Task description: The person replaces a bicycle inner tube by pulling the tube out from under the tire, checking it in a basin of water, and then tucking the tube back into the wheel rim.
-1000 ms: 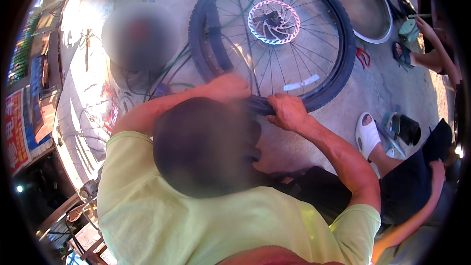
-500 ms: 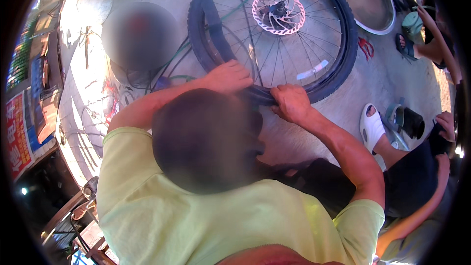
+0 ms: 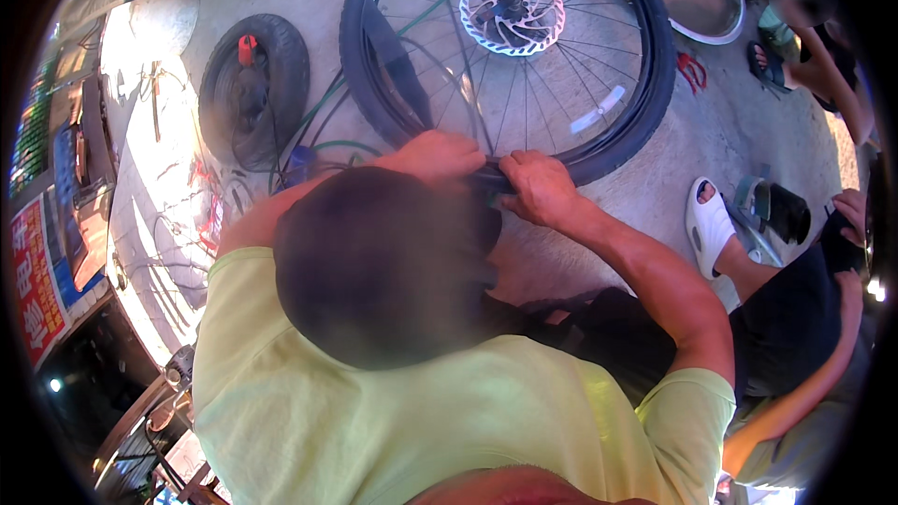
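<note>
A bicycle wheel with a black knobbly tyre [image 3: 659, 75] lies flat on the floor, its silver disc rotor [image 3: 472, 26] facing up. My left hand [image 3: 440, 155] is closed over the tyre's near edge, fingers bent. Close to its right, my right hand [image 3: 541, 189] grips the same edge, with the thumb toward me and the fingers over the top. A dark flat rubber strip [image 3: 391, 61], perhaps an inner tube, crosses the spokes on the left. A dark, rounded, blurred shape [image 3: 383, 266] between my arms hides part of the near edge.
Left of the wheel lies a small wheel [image 3: 215, 103] with a red piece on it. Hoses and cables [image 3: 327, 93] run between the wheels. At right are a metal basin [image 3: 741, 9], a red-handled tool [image 3: 691, 72] and a person's foot in a white sandal [image 3: 708, 232]. Another person sits beyond.
The view has shifted slightly, so the wheel appears farther left and up. My hands are closer together on the tyre. The small wheel at left now shows clearly.
</note>
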Available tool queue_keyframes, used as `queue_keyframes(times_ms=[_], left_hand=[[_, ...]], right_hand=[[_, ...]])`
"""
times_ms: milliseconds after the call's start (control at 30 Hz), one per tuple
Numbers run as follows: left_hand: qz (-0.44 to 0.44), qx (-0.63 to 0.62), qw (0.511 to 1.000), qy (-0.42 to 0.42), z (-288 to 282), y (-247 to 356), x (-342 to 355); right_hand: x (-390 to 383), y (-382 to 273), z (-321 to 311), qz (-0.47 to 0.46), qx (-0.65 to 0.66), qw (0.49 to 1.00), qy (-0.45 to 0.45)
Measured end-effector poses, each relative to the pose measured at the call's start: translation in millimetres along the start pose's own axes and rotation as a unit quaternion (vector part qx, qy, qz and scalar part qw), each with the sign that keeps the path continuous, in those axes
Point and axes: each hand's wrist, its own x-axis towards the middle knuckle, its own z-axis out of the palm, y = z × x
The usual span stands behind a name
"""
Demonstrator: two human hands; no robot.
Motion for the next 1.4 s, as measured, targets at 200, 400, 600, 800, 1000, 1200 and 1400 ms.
queue_keyframes(times_ms=[200,400,600,800,1000,1200,1400], left_hand=[[0.014,0.137,0.988,0.072,-35.7,-3.8,-12.1],[0.032,0.127,0.991,-0.033,-41.7,-15.5,-12.3],[0.045,0.045,0.998,-0.019,-24.0,-26.0,-6.4],[0.013,0.055,0.998,-0.039,-27.7,-14.9,-2.8],[0.016,0.069,0.997,-0.012,-28.6,-28.0,-18.6],[0.018,0.062,0.998,-0.005,-27.8,-32.7,-17.0],[-0.061,0.012,0.995,-0.077,-47.3,-21.4,-14.0]], right_hand=[[-1.9,10.3,-5.3,0.013,-0.009,0.999,-0.035],[-4.6,11.2,-4.6,0.025,0.002,0.999,-0.035],[-11.1,30.6,6.9,-0.009,0.031,0.999,-0.003],[-11.5,41.4,1.6,0.026,0.080,0.995,-0.045],[-19.7,132.0,-49.5,0.200,-0.037,0.911,0.358],[-65.0,201.5,-55.3,0.533,0.376,0.693,0.307],[-40.5,175.3,-47.0,0.370,0.674,0.583,0.261]])
